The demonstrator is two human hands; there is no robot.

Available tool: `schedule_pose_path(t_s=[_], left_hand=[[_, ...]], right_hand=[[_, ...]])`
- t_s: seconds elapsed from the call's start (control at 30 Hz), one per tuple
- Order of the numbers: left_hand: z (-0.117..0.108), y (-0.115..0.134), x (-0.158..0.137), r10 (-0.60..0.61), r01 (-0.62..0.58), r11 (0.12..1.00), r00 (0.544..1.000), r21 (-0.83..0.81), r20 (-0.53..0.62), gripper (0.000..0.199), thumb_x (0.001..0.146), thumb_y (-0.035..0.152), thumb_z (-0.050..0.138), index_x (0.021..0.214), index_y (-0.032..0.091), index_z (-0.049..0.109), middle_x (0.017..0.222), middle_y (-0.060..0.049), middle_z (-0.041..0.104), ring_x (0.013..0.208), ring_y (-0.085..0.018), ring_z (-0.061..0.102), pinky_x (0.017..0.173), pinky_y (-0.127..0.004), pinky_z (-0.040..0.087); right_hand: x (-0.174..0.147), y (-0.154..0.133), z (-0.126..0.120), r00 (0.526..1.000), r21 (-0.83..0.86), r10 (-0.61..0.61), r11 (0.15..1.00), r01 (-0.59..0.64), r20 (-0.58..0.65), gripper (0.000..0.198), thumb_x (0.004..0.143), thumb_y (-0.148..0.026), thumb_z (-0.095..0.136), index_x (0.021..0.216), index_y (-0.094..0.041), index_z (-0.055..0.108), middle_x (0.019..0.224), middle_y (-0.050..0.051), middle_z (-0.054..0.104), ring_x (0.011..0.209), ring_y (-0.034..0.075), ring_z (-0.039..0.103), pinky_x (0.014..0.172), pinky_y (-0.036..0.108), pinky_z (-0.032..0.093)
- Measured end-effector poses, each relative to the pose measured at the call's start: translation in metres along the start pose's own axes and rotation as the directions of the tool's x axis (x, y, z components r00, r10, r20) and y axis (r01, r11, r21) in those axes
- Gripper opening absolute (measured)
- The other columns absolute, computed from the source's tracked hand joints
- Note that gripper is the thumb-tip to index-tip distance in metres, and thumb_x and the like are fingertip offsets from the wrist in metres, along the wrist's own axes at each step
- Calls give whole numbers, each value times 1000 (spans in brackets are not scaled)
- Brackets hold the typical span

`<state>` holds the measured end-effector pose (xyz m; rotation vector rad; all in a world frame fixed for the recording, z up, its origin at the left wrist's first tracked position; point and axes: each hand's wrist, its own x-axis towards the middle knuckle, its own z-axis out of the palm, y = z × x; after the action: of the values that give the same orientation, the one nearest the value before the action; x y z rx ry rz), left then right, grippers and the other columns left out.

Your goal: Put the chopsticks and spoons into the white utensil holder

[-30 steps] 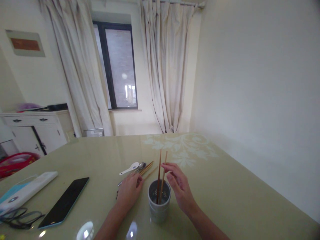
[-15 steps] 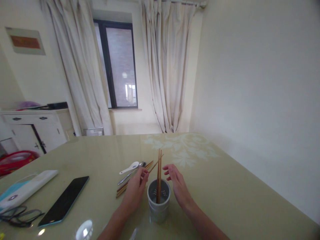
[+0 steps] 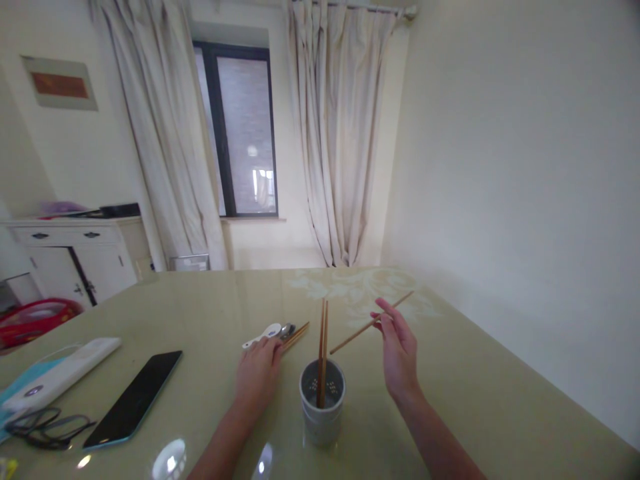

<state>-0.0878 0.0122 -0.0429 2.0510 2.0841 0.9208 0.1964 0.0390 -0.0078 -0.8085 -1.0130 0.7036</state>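
My right hand [image 3: 400, 348] is raised to the right of a grey utensil holder [image 3: 323, 421], with a single chopstick [image 3: 353, 338] pinched in its fingers. That chopstick slants, its lower left end just above and behind the holder's rim. Two chopsticks [image 3: 323, 340] stand upright inside the holder, which has small holes in its bottom. Left of it, my left hand [image 3: 257, 373] rests over a small pile, fingers curled down; what they grip is hidden. Chopsticks [image 3: 297, 336], a white spoon [image 3: 271, 331] and a metal spoon [image 3: 286, 331] stick out beyond that hand.
On the left of the glossy table [image 3: 475, 400] lie a black-screened phone [image 3: 135, 400], a white elongated device [image 3: 65, 377], folded glasses [image 3: 47, 427] and something light blue [image 3: 37, 382]. A wall runs along the table's right side. Curtains and a window are behind.
One chopstick has passed from my left hand to my right, which has moved up and right with it. My left hand has moved back left and down onto the pile.
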Motion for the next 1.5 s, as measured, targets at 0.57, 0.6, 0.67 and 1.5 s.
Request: schedule_pose_path(t_s=[0.57, 0.6, 0.67, 1.5], left_hand=[[-2, 10, -6, -66, 29, 985, 973, 168, 221, 17, 101, 22, 55, 104, 24, 71, 111, -5, 78, 112, -26, 71, 97, -39, 44], [-1, 11, -6, -62, 25, 986, 972, 167, 224, 16, 101, 22, 55, 103, 24, 71, 112, -5, 78, 113, -26, 70, 97, -39, 43], [0, 11, -6, -55, 17, 986, 972, 168, 227, 15, 100, 21, 56, 102, 23, 71, 112, -5, 77, 114, -25, 70, 98, -39, 43], [-2, 19, -9, -5, -30, 989, 971, 147, 238, 16, 101, 20, 54, 99, 21, 70, 111, -8, 76, 111, -27, 69, 95, -38, 44]], right_hand=[[-33, -12, 26, 906, 163, 90, 972, -171, 414, 66, 88, -37, 88, 148, -38, 61, 128, 7, 77, 91, 19, 72, 88, 38, 62], [-35, -11, 27, 899, 169, 91, 969, -179, 429, 70, 87, -36, 88, 150, -39, 59, 128, 8, 77, 91, 19, 73, 89, 39, 62], [-37, -10, 29, 890, 181, 94, 964, -192, 446, 76, 87, -36, 88, 154, -41, 53, 129, 7, 76, 95, 21, 76, 92, 41, 62], [-42, 0, 30, 885, 0, 183, 979, -203, 427, 50, 85, -55, 85, 123, -22, 79, 81, 2, 70, 72, 17, 64, 69, 31, 53]])
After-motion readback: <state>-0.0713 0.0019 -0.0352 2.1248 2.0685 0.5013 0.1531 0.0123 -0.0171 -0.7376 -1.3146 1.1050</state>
